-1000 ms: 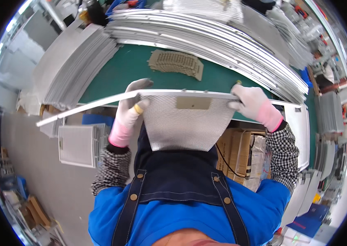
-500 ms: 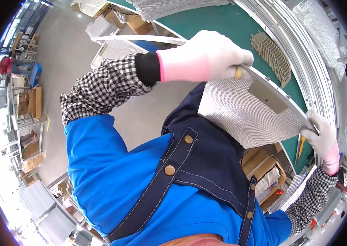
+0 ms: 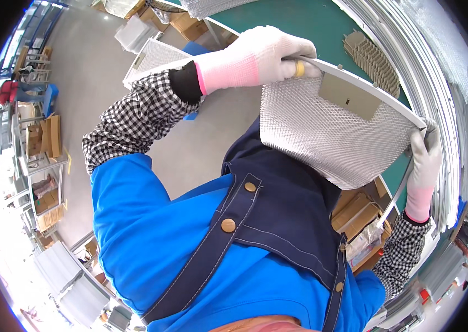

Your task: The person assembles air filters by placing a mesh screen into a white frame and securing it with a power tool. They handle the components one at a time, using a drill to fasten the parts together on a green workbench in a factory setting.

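Observation:
In front of my chest I hold a silver metal mesh panel (image 3: 328, 135) tilted, with a pale frame strip (image 3: 375, 88) along its far edge. Set into the mesh by that strip is a grey-beige rectangular plate (image 3: 349, 94). My left hand (image 3: 278, 55), in a white glove with a pink cuff and a yellow band on one finger, is closed on the strip's left end. Gloved likewise, my right hand (image 3: 425, 152) grips the right corner. A thin pale bar (image 3: 398, 195) slants down beside it; I cannot tell whether it joins the panel.
Beyond the panel is a green-topped table (image 3: 294, 25) with a row of beige corrugated pieces (image 3: 372, 61). Long silver rails (image 3: 433, 83) lie along its right side. An open cardboard box (image 3: 358, 213) stands below the panel. Far left, a person (image 3: 7, 92) in red is beside shelving.
The panel has shifted left and swung so more of its mesh faces me. My left hand has moved left and slightly up; my right hand has risen.

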A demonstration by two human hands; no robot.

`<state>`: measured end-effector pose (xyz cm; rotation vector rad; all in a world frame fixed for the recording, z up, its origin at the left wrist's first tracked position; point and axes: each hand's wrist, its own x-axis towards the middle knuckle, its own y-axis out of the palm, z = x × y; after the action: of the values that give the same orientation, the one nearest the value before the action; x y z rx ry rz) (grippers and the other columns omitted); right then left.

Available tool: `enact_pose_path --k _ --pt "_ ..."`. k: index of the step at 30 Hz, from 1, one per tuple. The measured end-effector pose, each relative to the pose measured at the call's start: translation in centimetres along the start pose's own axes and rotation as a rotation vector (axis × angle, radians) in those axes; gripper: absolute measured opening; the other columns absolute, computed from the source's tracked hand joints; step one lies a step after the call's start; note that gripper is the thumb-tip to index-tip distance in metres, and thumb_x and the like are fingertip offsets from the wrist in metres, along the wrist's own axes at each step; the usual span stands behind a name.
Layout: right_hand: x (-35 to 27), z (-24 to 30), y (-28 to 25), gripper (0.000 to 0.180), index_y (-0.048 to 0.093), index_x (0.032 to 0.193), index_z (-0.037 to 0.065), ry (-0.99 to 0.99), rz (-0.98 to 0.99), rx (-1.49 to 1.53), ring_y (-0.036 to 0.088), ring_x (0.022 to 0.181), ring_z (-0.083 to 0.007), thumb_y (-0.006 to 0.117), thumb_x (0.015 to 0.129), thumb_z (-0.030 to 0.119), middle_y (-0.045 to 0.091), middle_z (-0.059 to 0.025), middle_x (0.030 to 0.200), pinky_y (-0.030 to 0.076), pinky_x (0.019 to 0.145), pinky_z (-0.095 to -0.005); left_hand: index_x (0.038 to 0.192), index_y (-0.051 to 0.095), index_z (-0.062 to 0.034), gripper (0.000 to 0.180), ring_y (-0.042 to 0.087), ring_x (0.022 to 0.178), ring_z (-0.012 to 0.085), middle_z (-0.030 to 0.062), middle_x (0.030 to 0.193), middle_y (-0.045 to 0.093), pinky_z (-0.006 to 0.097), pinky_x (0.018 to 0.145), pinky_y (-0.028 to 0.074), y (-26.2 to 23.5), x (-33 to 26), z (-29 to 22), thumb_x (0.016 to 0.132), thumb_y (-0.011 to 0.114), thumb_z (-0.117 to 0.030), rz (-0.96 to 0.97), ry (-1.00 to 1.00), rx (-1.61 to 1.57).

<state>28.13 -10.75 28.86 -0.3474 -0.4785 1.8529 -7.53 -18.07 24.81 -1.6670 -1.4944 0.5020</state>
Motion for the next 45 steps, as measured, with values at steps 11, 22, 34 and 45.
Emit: enact_pose_path --k 11,22,34,45 --pt "-1.8 -3.1 -0.3 0.027 0.058 0.113 -0.004 -0.168 -0.212 -0.109 0.049 0.086 -0.0134 0.057 0.102 0.021 0.055 -0.0058 0.094 0.041 0.081 -0.0281 0.112 0.073 -0.0158 0.039 0.072 0.087 0.029 0.0105 0.092 0.074 0.04 0.081 0.056 0.8 4.5 -2.5 0.091 0.069 -0.048 0.082 -0.045 0.116" --pt "-7.7 -8.1 3.3 0.028 0.053 0.127 -0.002 -0.203 -0.163 -0.096 0.059 0.107 -0.0368 0.048 0.101 0.006 0.056 -0.0249 0.122 0.046 0.094 -0.0377 0.113 0.073 -0.017 0.039 0.072 0.084 0.0285 0.0085 0.09 0.075 0.04 0.08 0.057 1.6 3.3 -1.5 0.091 0.068 -0.05 0.039 -0.016 0.181" --pt "-5.6 -5.7 3.2 0.019 0.063 0.103 -0.004 0.061 -0.31 0.365 0.049 0.08 -0.0071 0.062 0.096 0.014 0.058 -0.0002 0.085 0.045 0.073 -0.0259 0.101 0.068 -0.0075 0.027 0.069 0.075 0.0347 0.0171 0.08 0.068 0.041 0.067 0.052 0.1 3.4 -5.5 0.091 0.072 -0.032 0.05 -0.085 0.124" --pt "-10.7 -8.8 5.1 0.03 0.058 0.12 -0.007 0.128 -0.194 0.421 0.059 0.098 -0.0095 0.063 0.095 0.009 0.067 -0.0076 0.104 0.049 0.088 -0.0262 0.104 0.07 0.0015 0.027 0.064 0.071 0.0127 0.008 0.079 0.07 0.029 0.067 0.052 1.0 4.6 -3.5 0.091 0.075 -0.022 0.095 -0.213 -0.186"
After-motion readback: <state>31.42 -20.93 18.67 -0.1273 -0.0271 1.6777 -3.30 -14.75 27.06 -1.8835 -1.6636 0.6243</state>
